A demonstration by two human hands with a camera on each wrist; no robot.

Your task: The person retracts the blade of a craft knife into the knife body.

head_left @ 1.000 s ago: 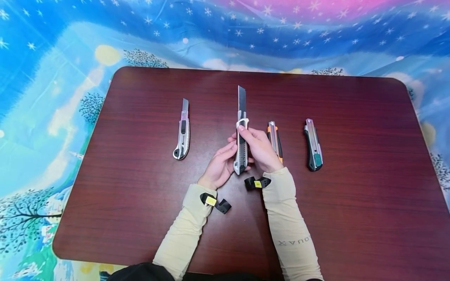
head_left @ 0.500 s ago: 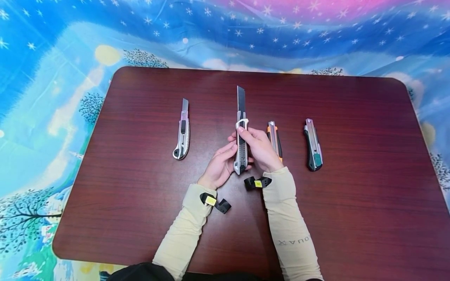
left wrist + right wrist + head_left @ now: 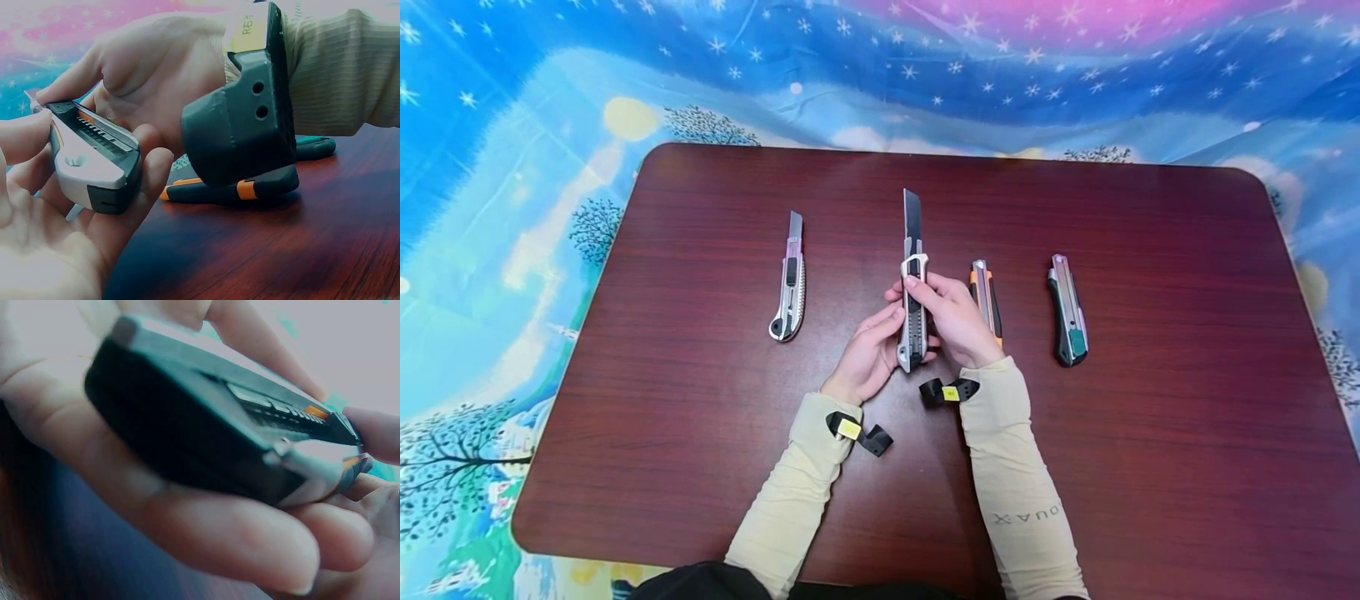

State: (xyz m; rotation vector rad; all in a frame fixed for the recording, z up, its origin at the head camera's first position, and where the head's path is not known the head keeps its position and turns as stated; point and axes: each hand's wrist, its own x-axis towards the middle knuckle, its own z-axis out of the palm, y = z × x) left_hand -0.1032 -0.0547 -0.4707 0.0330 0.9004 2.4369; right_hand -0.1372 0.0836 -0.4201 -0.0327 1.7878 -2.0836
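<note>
A silver and black snap-off utility knife (image 3: 914, 337) is held in both hands over the middle of the table, its long blade (image 3: 912, 217) pointing to the far edge. My left hand (image 3: 863, 354) grips the handle's left side near the butt, thumb along the edge and fingers underneath. From the other side my right hand (image 3: 961, 321) holds it, with the thumb on the black slider track. In the left wrist view the handle (image 3: 90, 178) rests across the left fingers. Close up in the right wrist view, the knife's dark butt (image 3: 162, 419) lies over curled fingers.
A silver utility knife (image 3: 791, 287) with its blade out lies left on the brown table (image 3: 662, 450). To the right lie an orange and black utility knife (image 3: 985, 292), partly behind the right hand, and a black and green one (image 3: 1068, 317). A printed cloth (image 3: 820, 75) hangs behind.
My right thumb has slid back a little along the handle. The blade tip now sits slightly nearer and a touch further left. The left hand stays in place.
</note>
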